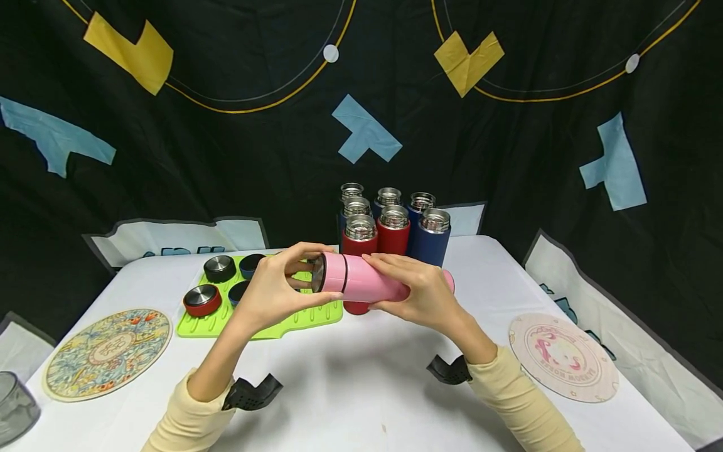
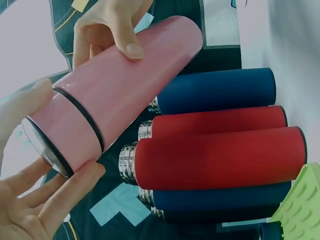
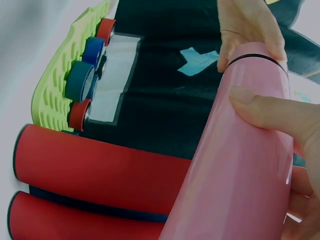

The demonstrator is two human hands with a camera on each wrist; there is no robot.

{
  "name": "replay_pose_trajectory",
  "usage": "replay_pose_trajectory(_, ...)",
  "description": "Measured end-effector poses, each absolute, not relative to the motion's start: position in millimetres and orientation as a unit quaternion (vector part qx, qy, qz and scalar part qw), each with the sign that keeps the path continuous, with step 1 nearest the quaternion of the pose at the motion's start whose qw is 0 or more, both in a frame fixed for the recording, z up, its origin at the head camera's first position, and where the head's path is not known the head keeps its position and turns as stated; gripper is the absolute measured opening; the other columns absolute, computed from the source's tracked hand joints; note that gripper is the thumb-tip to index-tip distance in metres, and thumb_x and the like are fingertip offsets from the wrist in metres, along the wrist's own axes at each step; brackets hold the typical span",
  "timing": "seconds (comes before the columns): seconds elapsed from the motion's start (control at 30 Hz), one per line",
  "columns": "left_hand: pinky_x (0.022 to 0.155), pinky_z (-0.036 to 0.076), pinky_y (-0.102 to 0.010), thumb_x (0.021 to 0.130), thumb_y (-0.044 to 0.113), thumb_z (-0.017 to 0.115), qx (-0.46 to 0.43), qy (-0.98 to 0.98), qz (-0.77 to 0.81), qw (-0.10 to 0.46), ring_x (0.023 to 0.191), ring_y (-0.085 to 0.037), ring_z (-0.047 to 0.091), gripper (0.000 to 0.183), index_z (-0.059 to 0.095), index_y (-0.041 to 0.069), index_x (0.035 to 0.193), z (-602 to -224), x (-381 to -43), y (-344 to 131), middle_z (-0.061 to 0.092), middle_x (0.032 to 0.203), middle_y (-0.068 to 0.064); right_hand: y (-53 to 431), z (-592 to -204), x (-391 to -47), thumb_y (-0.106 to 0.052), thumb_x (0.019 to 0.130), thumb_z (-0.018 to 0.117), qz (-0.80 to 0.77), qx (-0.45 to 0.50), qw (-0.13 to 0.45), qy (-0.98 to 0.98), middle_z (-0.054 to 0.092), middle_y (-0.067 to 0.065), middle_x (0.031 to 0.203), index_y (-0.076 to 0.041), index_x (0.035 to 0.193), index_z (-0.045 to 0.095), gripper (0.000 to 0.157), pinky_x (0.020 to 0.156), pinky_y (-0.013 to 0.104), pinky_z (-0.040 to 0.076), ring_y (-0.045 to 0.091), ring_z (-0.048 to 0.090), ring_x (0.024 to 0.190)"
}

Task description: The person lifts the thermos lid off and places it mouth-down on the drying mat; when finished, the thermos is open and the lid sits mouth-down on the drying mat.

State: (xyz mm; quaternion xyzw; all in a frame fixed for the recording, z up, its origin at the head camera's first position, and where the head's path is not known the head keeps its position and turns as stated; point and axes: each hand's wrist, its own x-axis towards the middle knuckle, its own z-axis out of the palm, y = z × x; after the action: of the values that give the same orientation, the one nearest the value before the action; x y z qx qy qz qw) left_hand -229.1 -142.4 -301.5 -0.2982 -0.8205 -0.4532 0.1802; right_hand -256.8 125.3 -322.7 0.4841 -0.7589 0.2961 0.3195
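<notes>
A pink thermos (image 1: 369,279) with a black ring below its lid is held sideways above the table, tilted slightly down to the right in the head view. My left hand (image 1: 277,285) pinches the pink lid (image 2: 70,127) between thumb and fingers; its end is silvery. Farther along, my right hand (image 1: 420,289) grips the thermos body, the thumb lying along its near side in the right wrist view. Behind it stand lidless red thermoses (image 1: 393,237) and blue thermoses (image 1: 432,242), their steel necks showing. The pink thermos partly hides the front red one.
A green drying mat (image 1: 310,319) on the left bears several lids, among them a red lid (image 1: 202,301) and a black lid (image 1: 219,269). A patterned round mat (image 1: 110,355) lies left, a pink round mat (image 1: 563,358) right. A glass (image 1: 14,408) stands at the left edge.
</notes>
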Motion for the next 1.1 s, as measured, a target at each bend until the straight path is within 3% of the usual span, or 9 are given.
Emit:
replay_pose_trajectory(0.27, 0.083, 0.056, -0.037, 0.071, 0.023, 0.088, -0.345, -0.818, -0.430, 0.163, 0.107, -0.020, 0.058, 0.072, 0.053, 0.016, 0.133, -305, -233, -141, 0.059, 0.126, -0.003, 133, -319, -257, -0.021, 0.063, 0.092, 0.287, 0.477, 0.297, -0.776, 0.065, 0.008, 0.123, -0.011, 0.127, 0.064, 0.071, 0.090, 0.039, 0.053, 0.022, 0.061, 0.114)
replay_pose_trajectory(0.53, 0.089, 0.053, -0.034, 0.069, 0.015, 0.088, -0.423, -0.787, -0.413, 0.173, 0.123, -0.018, 0.050, 0.072, 0.056, 0.017, 0.133, -304, -232, -141, 0.052, 0.137, -0.001, 139, -318, -259, -0.024, 0.065, 0.092, 0.358, 0.477, 0.190, -0.779, 0.067, 0.002, 0.118, -0.012, 0.130, 0.062, 0.072, 0.080, 0.030, 0.056, 0.015, 0.062, 0.100)
replay_pose_trajectory(0.87, 0.085, 0.055, -0.035, 0.067, 0.009, 0.089, -0.424, -0.780, -0.415, 0.199, 0.122, -0.020, 0.051, 0.067, 0.061, 0.015, 0.127, -305, -233, -142, 0.056, 0.134, -0.003, 135, -318, -257, -0.023, 0.063, 0.092, 0.332, 0.479, 0.236, -0.777, 0.065, 0.003, 0.122, -0.011, 0.129, 0.063, 0.073, 0.087, 0.035, 0.054, 0.018, 0.063, 0.107)
replay_pose_trajectory(1.1, 0.076, 0.057, -0.034, 0.067, 0.012, 0.089, -0.385, -0.784, -0.440, 0.208, 0.109, -0.021, 0.059, 0.065, 0.062, 0.013, 0.126, -306, -234, -141, 0.061, 0.125, -0.004, 131, -320, -256, -0.024, 0.065, 0.091, 0.287, 0.481, 0.287, -0.777, 0.064, 0.006, 0.126, -0.011, 0.129, 0.063, 0.072, 0.091, 0.037, 0.053, 0.020, 0.060, 0.115)
